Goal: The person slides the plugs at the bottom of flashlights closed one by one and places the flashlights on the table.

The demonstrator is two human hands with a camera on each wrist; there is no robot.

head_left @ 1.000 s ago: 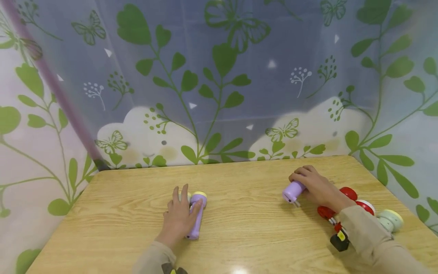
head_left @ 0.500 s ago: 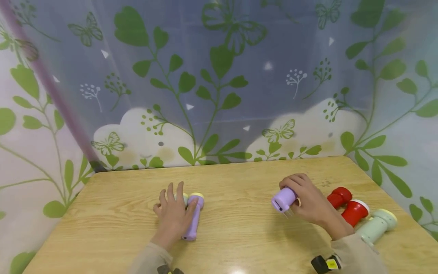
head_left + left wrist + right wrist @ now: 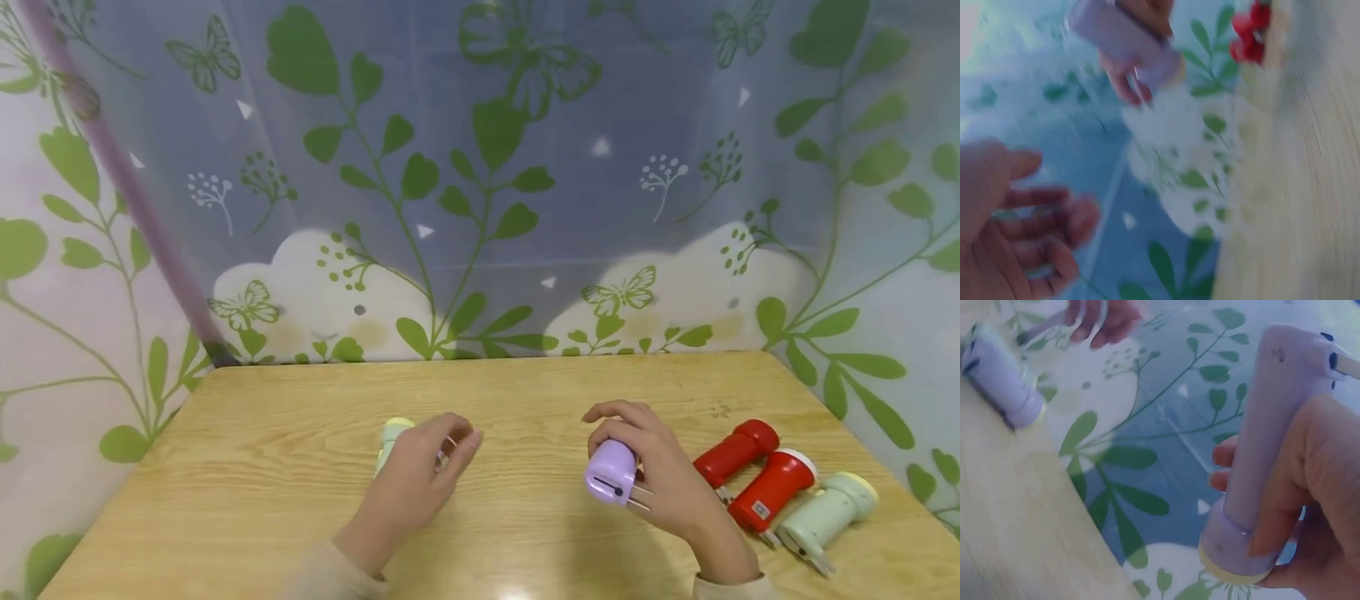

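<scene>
My right hand (image 3: 656, 467) grips a purple flashlight (image 3: 611, 473) above the table, its slotted end towards me and two metal plug prongs folded out. The right wrist view shows this flashlight (image 3: 1260, 431) from the side, with thumb and fingers around its body and a yellow rim at the lens end. My left hand (image 3: 412, 479) hovers over the table at left centre, fingers loosely bent and holding nothing in the left wrist view. Beside it lies a pale green flashlight (image 3: 393, 435), partly hidden by the hand. Another purple flashlight (image 3: 1007, 381) lies on the table in the right wrist view.
On the right of the wooden table (image 3: 525, 533) lie a red flashlight (image 3: 738, 450), a second red one with a white rim (image 3: 776, 490) and a pale green one (image 3: 828, 510). A leaf-patterned curtain (image 3: 495, 208) stands behind the table.
My right hand has carried the purple flashlight left and towards me, away from the red ones. My left hand has come off the flashlights beside it, moved right and bent its fingers.
</scene>
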